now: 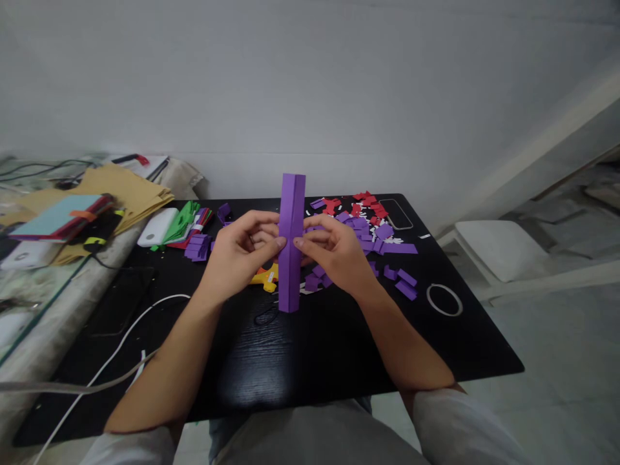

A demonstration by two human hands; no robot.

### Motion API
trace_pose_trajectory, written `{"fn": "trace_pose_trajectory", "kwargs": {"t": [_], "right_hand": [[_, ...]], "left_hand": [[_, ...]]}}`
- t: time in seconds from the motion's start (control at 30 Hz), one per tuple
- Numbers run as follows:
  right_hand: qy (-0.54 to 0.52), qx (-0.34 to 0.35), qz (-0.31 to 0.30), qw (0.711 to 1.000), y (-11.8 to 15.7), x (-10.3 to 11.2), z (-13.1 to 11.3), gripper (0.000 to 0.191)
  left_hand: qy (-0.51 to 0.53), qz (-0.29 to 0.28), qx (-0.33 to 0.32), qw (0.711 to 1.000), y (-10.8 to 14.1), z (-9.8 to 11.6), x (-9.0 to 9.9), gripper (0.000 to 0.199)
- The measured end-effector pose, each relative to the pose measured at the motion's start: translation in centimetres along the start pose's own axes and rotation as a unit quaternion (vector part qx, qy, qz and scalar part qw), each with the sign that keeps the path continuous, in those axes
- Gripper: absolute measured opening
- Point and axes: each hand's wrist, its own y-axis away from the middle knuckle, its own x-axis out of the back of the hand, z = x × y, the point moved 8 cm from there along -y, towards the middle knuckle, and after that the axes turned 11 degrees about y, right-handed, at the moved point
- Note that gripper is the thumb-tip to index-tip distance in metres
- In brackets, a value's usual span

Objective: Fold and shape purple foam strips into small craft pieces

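A long purple paper strip (291, 278) with a lengthwise crease is held upright above the black table (310, 368). My left hand (247, 248) pinches its left edge at mid-height, thumb in front and fingers behind. On the opposite edge, my right hand (336, 248) grips the strip the same way, its thumb tip close to the left thumb. Behind the hands lie purple paper pieces (385, 231), red paper pieces (378, 208) and white scraps. A yellow object (265, 278) sits partly hidden behind the strip and my left hand.
Folded purple pieces (197, 248), green strips (184, 223) and a white device (157, 227) are at the back left. A white cable (116, 349) crosses the left side. To the right are a ring (444, 300) and a white stool (501, 248). A wall stands behind.
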Motion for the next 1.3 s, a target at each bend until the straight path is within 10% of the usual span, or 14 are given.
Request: {"fn": "trace_pose_trajectory", "kwargs": {"t": [0.47, 0.93, 1.3], "right_hand": [[0.047, 0.032, 0.027, 0.998, 0.1, 0.6, -0.6, 0.042], [0.052, 0.086, 0.025, 0.995, 0.3, 0.8, -1.2, 0.041], [0.218, 0.183, 0.079, 0.955, 1.0, 1.2, -3.1, 0.017]], "left_hand": [[-0.035, -0.017, 0.001, 0.999, 0.0, 0.2, -0.3, 0.023], [-0.062, -0.071, 0.002, 0.996, 0.3, 0.3, -1.0, 0.056], [-0.173, -0.043, -0.060, 0.982, -0.1, 1.1, -0.6, 0.019]]}}
